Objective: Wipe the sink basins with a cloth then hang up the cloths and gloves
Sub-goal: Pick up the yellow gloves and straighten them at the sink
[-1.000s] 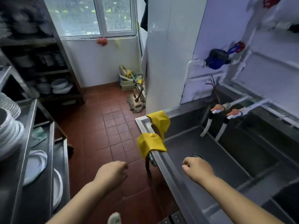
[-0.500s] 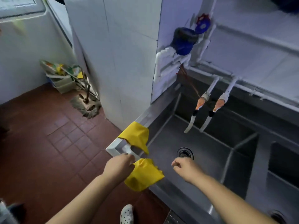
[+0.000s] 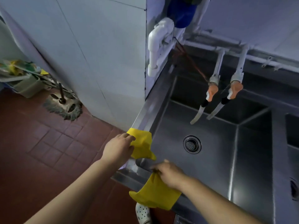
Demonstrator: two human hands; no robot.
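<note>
Two yellow gloves hang over the steel rim [image 3: 145, 110] at the left corner of the sink. The far glove [image 3: 142, 146] drapes across the left rim, its fingers falling inside the basin [image 3: 210, 159]. The left hand [image 3: 118, 149] lies on its outer side, fingers curled onto the yellow rubber at the rim's edge, gripping it.

The near glove [image 3: 155, 194] hangs over the front rim, its open cuff dropping outside toward the floor [image 3: 40, 143]. The right hand [image 3: 169, 173] pinches its upper end, fingertips closed on a bunched fold right at the rim. The two gloves are apart, with a bare stretch of rim corner between them.

In the basin, the round drain [image 3: 192, 144] sits near the middle. Two taps [image 3: 212, 92] with orange handles hang down from white pipes [image 3: 155, 46] on the back wall, their spouts above the basin. A second basin [image 3: 291, 143] starts at the right, past a steel divider.

On the red tiled floor, a mop head [image 3: 64, 107] rests against the white wall, with a green bin [image 3: 27, 88] of clutter beside it. A white perforated shoe [image 3: 143, 212] shows below the near glove.
</note>
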